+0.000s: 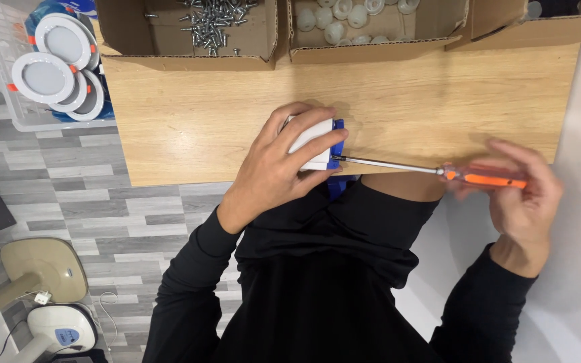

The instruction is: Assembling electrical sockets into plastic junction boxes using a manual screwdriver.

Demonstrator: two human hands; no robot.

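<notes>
- Wooden tabletop (237, 114): fills the upper middle of view, grey plank floor (102, 202) below its near edge.
- Person in black long sleeves sits at the near edge, both arms reaching up to it.
- Cardboard boxes along the far edge: far-left box (169, 33) w/ loose silver screws (213, 20); middle box (378, 40) w/ small white round parts (334, 20); a third box (539, 20) at the far-right corner, contents hidden.
- Clear plastic bin (8, 74) off the left edge, on the floor side, stacked w/ round white downlights (43, 77) that have orange clips.
- Left hand (284, 165): closed around a white block w/ blue base (317, 144), pinning it at the near edge, approx. mid-length; thumb across its side, fingers over the top.
- Right hand (522, 195): wrapped round the orange handle of a screwdriver (438, 171), just off the near-right corner; hand & handle blurred.
- Screwdriver shaft lies roughly level, parallel to the near edge, tip touching the blue side of the block next to the left thumb.
- Bottom-left of floor: beige stand base (45, 269) & a small white device (62, 326) w/ cable.
</notes>
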